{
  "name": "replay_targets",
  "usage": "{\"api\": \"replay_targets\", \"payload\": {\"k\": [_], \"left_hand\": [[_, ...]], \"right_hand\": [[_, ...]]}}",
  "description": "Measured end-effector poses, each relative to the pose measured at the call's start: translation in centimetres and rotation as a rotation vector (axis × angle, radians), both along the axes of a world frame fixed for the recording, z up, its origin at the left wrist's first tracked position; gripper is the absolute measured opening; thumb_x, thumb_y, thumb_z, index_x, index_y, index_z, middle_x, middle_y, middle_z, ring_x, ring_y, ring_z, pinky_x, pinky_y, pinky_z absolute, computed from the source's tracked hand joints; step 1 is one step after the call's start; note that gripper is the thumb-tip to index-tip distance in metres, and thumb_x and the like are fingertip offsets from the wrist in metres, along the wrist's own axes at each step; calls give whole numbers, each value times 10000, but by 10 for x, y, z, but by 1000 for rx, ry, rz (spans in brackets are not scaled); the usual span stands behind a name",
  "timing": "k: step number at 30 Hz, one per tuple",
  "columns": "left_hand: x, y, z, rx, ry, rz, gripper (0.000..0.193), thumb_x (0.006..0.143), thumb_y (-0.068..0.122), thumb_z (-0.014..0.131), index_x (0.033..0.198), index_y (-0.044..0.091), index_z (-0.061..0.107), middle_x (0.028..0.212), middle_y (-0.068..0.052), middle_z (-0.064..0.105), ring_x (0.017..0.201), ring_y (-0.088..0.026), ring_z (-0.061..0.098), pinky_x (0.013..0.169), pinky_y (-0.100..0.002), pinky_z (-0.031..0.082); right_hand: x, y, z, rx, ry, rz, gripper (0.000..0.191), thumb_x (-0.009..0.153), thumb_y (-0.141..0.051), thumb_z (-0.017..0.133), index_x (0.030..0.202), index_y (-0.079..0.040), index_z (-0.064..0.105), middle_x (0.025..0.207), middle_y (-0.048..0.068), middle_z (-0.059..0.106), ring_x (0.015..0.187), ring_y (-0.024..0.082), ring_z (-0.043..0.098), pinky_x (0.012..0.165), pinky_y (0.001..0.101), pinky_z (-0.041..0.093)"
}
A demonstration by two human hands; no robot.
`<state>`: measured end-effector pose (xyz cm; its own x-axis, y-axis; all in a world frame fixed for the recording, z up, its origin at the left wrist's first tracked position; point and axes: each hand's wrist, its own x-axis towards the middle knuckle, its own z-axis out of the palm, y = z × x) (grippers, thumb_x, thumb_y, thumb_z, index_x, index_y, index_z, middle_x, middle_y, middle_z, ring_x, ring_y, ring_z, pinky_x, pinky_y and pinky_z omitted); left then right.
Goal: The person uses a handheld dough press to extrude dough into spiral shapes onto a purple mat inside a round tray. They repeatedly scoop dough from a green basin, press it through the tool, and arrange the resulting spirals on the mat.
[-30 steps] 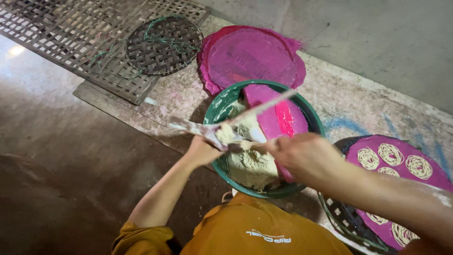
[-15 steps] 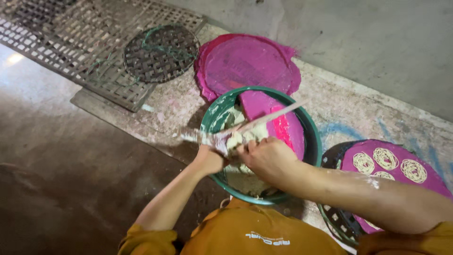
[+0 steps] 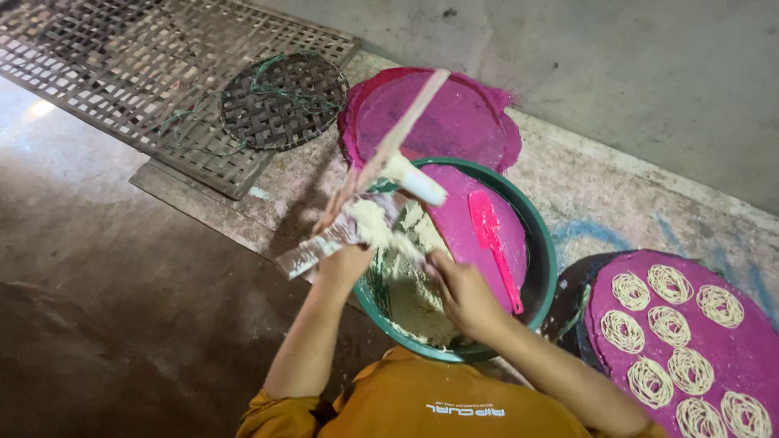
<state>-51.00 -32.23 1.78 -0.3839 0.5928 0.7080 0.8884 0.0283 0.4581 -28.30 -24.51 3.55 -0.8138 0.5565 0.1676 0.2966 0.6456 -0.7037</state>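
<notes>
My left hand [image 3: 347,261] grips a dough-smeared wooden press [image 3: 369,211] and holds it up over the rim of a green basin [image 3: 542,258]; its long handle [image 3: 406,123] points up and away. My right hand [image 3: 459,290] is down inside the basin, fingers in the pale dough [image 3: 414,300]. A pink cloth [image 3: 462,231] lines the basin's far side, and a pink spatula [image 3: 493,243] lies on it.
A round pink mat [image 3: 454,122] lies beyond the basin. At right, a tray with pink cloth [image 3: 690,397] carries several coiled noodle rounds. A round woven rack [image 3: 282,97] sits on a large lattice mat [image 3: 122,73]. Concrete floor all around.
The press has tilted up, its handle swinging from level toward the far side. My right hand let go of it and went down into the dough. The spatula came into sight.
</notes>
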Motion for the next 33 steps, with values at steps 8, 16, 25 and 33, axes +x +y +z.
{"api": "replay_targets", "payload": {"k": [8,16,25,33], "left_hand": [[12,5,11,-176,71,55,506,865,365,747,1288,101,660,1618,-273,305,1357,-500,473,1117,-574,411],[-24,14,-29,-467,-6,221,255,825,208,712,1052,274,806,1305,-85,694,1258,-358,622,1023,-492,531],[99,32,-43,-126,-1868,-674,458,731,18,607,1170,84,719,812,-69,686,686,-207,646,595,-338,524],[270,59,9,-534,-1221,-1324,486,848,178,745,1285,35,586,1091,-102,679,974,-243,658,835,-399,556]], "right_hand": [[8,42,-6,-605,76,-42,202,1109,-182,451,977,-57,538,673,28,453,579,123,467,527,342,406],[27,20,-29,-315,-65,68,113,1031,-134,488,1058,-58,567,654,90,480,583,199,487,569,363,431],[100,51,34,65,316,49,726,1024,-453,426,1615,-103,192,1638,256,267,1482,395,365,1192,527,333],[252,71,69,-576,1080,166,796,1043,-334,635,1692,-368,175,1616,289,373,1190,325,601,1010,569,563]]}}
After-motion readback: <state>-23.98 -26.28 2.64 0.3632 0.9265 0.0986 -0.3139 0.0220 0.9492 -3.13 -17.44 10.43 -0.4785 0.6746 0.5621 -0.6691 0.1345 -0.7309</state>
